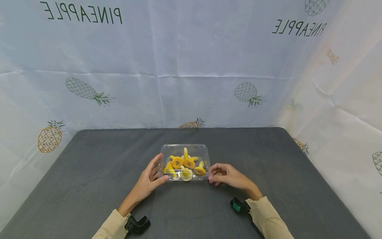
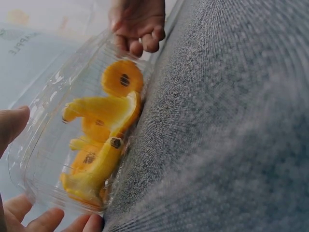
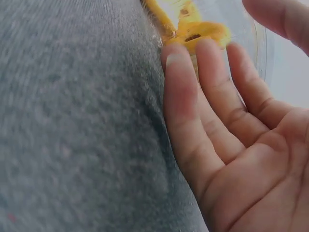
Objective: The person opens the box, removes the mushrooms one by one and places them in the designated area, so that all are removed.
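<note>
A clear plastic clamshell box (image 1: pixel 184 162) sits on the dark grey worktop (image 1: pixel 89 172), about at its middle from left to right and a little toward the near side. Its lid is closed over several yellow-orange fruit-shaped pieces (image 1: pixel 184 164), some ring-like with a dark spot, others long and curved like small bananas.

The left hand (image 1: pixel 149 181) is at the box's left end: its fingers lie along that side and the thumb reaches across the near left corner, pressing against the plastic. In the left wrist view the fingertips (image 2: pixel 46 220) curl under the near edge of the box and the thumb sits above it, so this hand grips the box between thumb and fingers.

The right hand (image 1: pixel 228 176) is at the box's right end, its curled fingers touching the right wall near the near corner. From the right wrist view its fingers (image 3: pixel 212 96) lie fairly straight against the clear wall with the palm open; whether the thumb pinches the rim cannot be told.

The two hands are apart, one at each end of the box. Both sleeves are pale beige (image 1: pixel 265 217). A pineapple-printed cloth (image 1: pixel 191 66) hangs behind and to the right of the worktop.
</note>
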`<control>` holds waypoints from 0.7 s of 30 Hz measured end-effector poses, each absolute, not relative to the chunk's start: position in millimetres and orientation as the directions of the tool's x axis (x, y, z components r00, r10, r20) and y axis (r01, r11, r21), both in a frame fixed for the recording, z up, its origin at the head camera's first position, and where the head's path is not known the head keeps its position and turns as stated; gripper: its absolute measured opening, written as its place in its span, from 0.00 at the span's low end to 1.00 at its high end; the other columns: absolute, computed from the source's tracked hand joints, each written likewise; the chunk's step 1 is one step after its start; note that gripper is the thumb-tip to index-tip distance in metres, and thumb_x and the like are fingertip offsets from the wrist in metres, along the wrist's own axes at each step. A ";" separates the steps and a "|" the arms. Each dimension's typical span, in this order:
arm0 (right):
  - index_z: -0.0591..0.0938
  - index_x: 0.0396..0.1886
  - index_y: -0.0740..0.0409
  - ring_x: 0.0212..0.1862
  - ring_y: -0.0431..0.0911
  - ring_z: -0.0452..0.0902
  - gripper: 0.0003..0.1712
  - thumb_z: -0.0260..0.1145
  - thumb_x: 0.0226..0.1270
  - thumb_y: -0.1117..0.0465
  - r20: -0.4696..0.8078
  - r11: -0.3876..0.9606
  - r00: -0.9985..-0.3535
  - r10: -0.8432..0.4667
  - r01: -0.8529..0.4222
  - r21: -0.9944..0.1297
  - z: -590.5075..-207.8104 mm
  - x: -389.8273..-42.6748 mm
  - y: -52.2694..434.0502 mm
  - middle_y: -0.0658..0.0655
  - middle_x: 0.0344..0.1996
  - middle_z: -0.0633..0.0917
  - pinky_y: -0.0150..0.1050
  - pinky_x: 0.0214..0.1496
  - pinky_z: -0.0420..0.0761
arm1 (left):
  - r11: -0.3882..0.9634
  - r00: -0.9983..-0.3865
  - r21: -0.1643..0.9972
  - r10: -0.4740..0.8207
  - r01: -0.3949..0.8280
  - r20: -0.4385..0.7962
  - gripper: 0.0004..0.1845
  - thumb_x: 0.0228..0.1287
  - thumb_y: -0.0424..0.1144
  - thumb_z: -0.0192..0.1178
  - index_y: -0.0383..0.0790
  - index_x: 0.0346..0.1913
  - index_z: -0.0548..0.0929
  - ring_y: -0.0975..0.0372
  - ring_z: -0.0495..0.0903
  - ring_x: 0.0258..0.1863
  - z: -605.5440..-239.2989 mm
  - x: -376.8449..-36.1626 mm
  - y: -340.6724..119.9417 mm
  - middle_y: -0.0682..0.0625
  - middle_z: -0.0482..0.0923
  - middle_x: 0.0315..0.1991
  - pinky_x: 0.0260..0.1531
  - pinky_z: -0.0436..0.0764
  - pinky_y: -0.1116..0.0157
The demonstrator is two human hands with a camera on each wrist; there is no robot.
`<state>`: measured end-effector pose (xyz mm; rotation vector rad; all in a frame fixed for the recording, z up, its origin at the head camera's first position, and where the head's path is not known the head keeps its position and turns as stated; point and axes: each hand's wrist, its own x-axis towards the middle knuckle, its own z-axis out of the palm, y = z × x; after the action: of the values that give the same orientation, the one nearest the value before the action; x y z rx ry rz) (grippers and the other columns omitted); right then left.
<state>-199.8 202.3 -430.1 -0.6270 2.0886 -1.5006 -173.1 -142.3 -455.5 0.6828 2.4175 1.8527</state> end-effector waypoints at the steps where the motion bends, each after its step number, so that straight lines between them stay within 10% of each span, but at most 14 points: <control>1: 0.76 0.52 0.70 0.41 0.41 0.83 0.18 0.61 0.74 0.58 -0.130 0.288 -0.770 -0.624 -0.073 -0.955 -430.2 -200.0 201.8 0.58 0.41 0.84 0.38 0.42 0.86 | 0.201 -0.904 0.923 0.351 0.327 0.244 0.43 0.70 0.34 0.60 0.36 0.79 0.46 0.33 0.55 0.73 -455.5 -173.2 -142.3 0.32 0.44 0.79 0.64 0.65 0.33; 21: 0.75 0.54 0.78 0.44 0.41 0.85 0.24 0.59 0.76 0.58 -0.177 0.194 -0.737 -0.653 0.063 -0.979 -431.8 -199.9 201.4 0.50 0.38 0.86 0.36 0.47 0.86 | 0.182 -0.911 0.939 0.353 0.291 0.214 0.43 0.70 0.34 0.60 0.38 0.80 0.45 0.36 0.57 0.74 -454.6 -173.1 -142.0 0.34 0.45 0.79 0.67 0.65 0.40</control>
<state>-199.9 201.4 -431.8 -0.5499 1.8943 -1.5943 -173.1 -142.0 -454.6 0.6476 2.3745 1.8682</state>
